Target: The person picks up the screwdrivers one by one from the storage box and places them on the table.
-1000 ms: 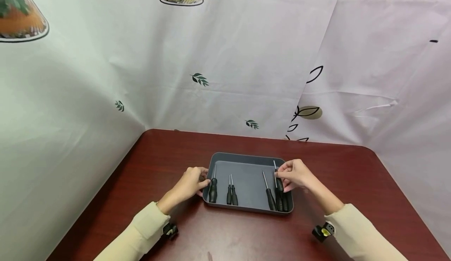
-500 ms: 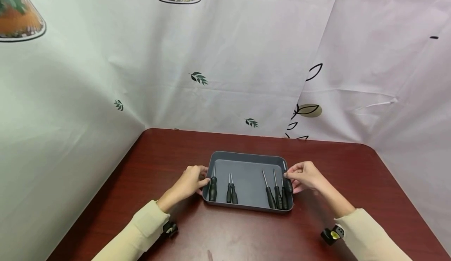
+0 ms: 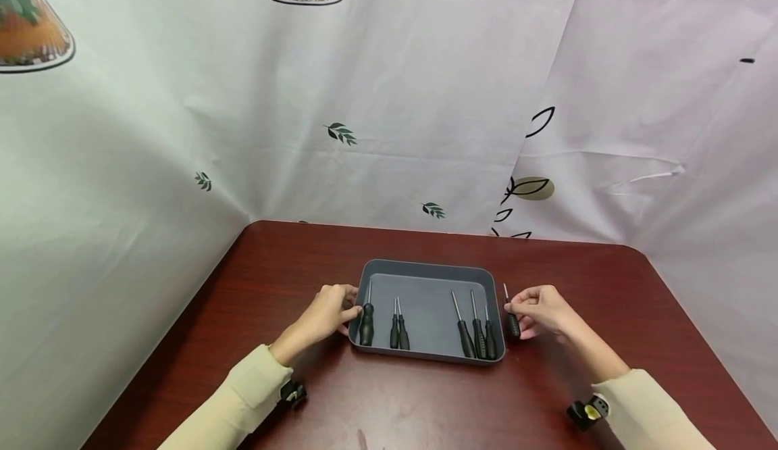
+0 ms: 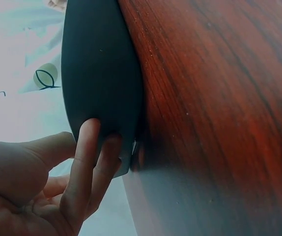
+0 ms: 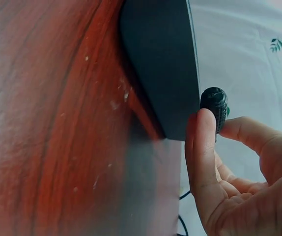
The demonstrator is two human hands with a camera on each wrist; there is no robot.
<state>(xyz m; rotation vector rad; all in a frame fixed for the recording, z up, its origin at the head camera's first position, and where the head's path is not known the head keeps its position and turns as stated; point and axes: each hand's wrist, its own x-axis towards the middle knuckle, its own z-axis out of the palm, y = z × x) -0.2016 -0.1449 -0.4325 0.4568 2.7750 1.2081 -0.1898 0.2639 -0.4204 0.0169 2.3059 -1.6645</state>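
Note:
A grey tray lies on the table, its left wall held by my left hand. In the left wrist view the thumb sits at the rim and the fingers lie along the tray's outer wall. Just right of the tray, my right hand pinches a black-handled screwdriver, tip pointing away from me. The right wrist view shows its ribbed handle between thumb and fingers. Inside the tray are a large screwdriver at left, two small screwdrivers beside it, and three screwdrivers at right.
The dark red table extends around the tray on all sides. A white curtain with leaf prints hangs behind and along the sides. Each wrist carries a small black camera.
My right hand has carried the screwdriver rightward from inside the tray, over its right wall, to outside it. The left hand stays at the tray's left side.

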